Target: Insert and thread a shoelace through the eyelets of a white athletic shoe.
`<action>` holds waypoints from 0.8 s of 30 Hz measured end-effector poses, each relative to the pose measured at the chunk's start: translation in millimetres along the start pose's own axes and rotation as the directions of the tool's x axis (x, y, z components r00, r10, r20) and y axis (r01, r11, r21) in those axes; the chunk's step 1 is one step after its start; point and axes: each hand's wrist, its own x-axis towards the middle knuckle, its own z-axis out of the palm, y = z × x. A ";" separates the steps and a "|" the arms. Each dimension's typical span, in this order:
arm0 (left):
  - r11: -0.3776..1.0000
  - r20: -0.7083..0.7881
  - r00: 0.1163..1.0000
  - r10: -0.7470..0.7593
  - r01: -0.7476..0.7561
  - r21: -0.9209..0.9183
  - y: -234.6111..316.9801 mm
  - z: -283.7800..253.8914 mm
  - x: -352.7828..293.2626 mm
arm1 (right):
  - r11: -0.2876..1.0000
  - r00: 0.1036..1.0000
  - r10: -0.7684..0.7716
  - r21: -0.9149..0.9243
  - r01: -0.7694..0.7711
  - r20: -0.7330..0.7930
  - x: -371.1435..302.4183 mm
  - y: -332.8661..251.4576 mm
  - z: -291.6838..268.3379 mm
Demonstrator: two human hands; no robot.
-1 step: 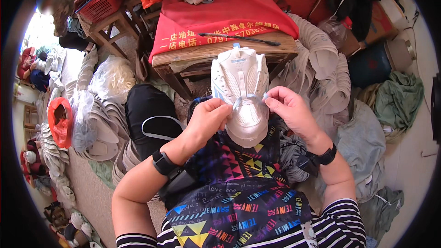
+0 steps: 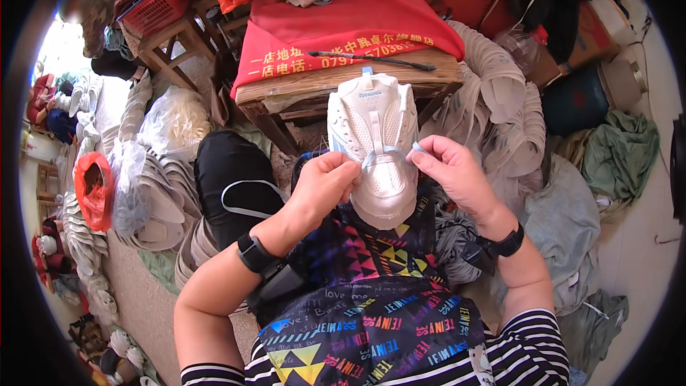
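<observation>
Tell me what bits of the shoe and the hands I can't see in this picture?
- Head view: the sole of the white shoe upper faces away from the camera.
- Head view: the lace ends are hidden inside the left hand and under the fingertips of the right hand.
- Head view: the left hand's fingertips curl under, out of sight.
- Head view: the legs of the wooden table are partly covered by the shoe and piles of shoe parts.

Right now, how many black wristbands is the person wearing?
2. One black wristband is on the left wrist, below the left hand. The other black wristband is on the right wrist, below the right hand. Both hands pinch the white shoe upper.
</observation>
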 end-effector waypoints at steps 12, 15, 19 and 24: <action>-0.083 0.404 0.555 0.727 -0.513 0.854 40.9 -1.0 -12.9 | 0.998 1.000 0.010 -0.058 -0.010 -0.012 0.3 6.7 1.5; -0.105 0.451 0.647 0.615 -0.499 0.860 50.0 -5.9 -7.0 | 0.990 0.979 0.134 -0.072 -0.125 0.156 -0.5 2.9 2.2; -0.077 0.483 0.738 0.471 -0.511 0.856 59.3 -6.7 -0.9 | 0.824 0.932 -0.346 -0.440 0.357 0.108 9.5 10.1 -2.1; -0.103 0.530 0.719 0.450 -0.548 0.830 64.1 -11.0 0.6 | 0.990 1.000 -0.029 -0.140 0.029 0.003 3.5 -2.6 4.9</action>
